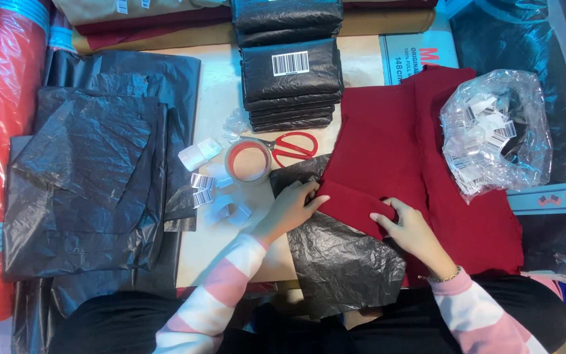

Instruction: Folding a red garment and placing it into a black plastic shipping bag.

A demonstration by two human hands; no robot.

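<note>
1. Two hands work at the near edge of the table. The left hand [294, 204] lies half curled, fingertips pressing the left corner of a folded dark red cloth [388, 151]; the right hand [409, 228] is bent the same way, thumb and fingers pinching the folded edge at its right end.
2. One red cloth is in hand, lying partly over one crinkled black plastic bag [345, 259]. A second red piece [473, 216] lies to its right.
3. Also here: one stack of packed black bundles [291, 82], roughly eight high; one pair of red-handled scissors [295, 145]; one roll of clear tape [248, 160]; one clear bag of white barcode tags [496, 131]; a few loose tags [202, 180].
4. The cloth's long axis runs away from the person – its folded near edge slants from upper left to lower right.
5. The surface is a pale tabletop [221, 98] – flat black bags [90, 183] pile at the left, with fabric rolls in plastic along the edges.
</note>
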